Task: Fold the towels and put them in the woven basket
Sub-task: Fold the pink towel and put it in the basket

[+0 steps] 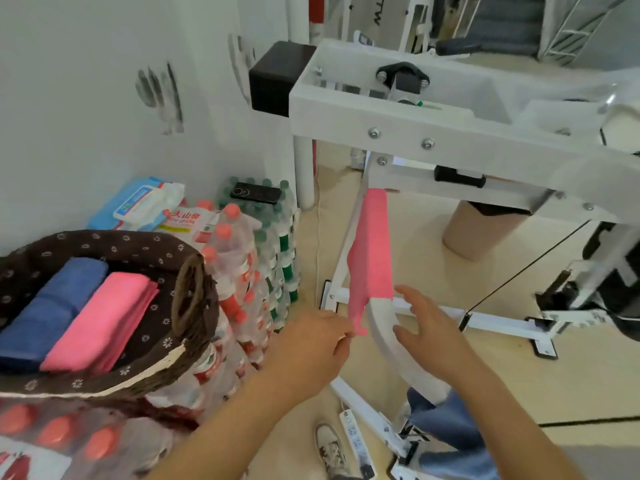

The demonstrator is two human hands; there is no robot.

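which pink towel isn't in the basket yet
The hanging pink towel on the white frame, pinched by the left hand; the folded pink towel lies in the woven basket.

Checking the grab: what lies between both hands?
Head view: the hanging pink towel and the white curved bar, between left hand and right hand.

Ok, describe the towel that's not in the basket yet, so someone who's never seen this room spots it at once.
Find the big white machine frame on the right; a curved white bar slopes down from it toward the person. The pink towel hangs over that bar, its lower corner pinched by the left hand, unlike the folded pink towel flat in the woven basket.
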